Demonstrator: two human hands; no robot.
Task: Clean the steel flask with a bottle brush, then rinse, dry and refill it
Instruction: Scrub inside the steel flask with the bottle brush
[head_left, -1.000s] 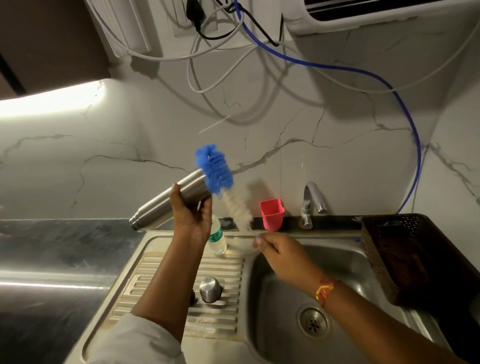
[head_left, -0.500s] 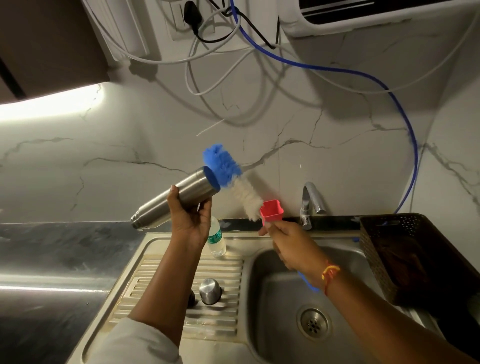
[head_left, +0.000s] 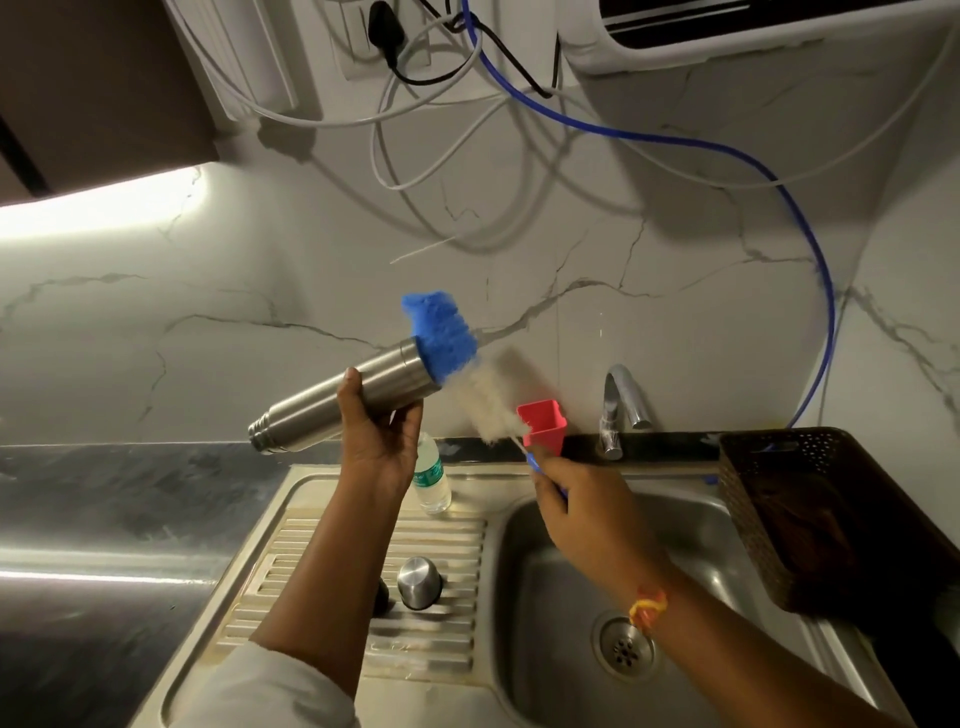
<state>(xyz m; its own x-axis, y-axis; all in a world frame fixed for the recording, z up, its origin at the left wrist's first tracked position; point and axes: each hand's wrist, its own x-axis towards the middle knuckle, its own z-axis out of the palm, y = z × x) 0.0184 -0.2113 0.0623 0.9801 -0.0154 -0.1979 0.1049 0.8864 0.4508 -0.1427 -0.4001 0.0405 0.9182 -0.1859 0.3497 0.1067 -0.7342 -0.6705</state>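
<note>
My fingers (head_left: 413, 423) on the left hand (head_left: 382, 447) are curled round the steel flask (head_left: 317, 413), thumb on the other side. They hold it in the air above the draining board. It is tilted, with its ridged end low to the left and the other end high to the right. My right hand (head_left: 576, 514) is closed tight on the blue handle of the bottle brush (head_left: 441, 338), over the left edge of the basin.

The marble wall (head_left: 208, 312) fills the background, with white cables and a blue hose (head_left: 826, 312) looping across it. Below it is the steel sink (head_left: 545, 582), with its ribbed draining board on the left and the bowl and drain on the right. The dark counter (head_left: 104, 499) runs off to the left of the sink. A dark perforated basket (head_left: 769, 499) stands at the sink's right edge.

The brush's blue head lies against the flask's raised end, and I cannot tell whether any of it is inside. Its white bristles, blurred, slant down from there towards my right hand.

The tap (head_left: 623, 405) stands on the ledge behind the bowl. A red cup (head_left: 543, 428) is just left of it, close above my right knuckles. A small plastic bottle (head_left: 431, 483) stands at the back of the draining board, partly behind my left wrist. A steel cap (head_left: 420, 582) sits on the ribs beside my left forearm. A red and yellow thread band (head_left: 647, 608) circles my right wrist.
</note>
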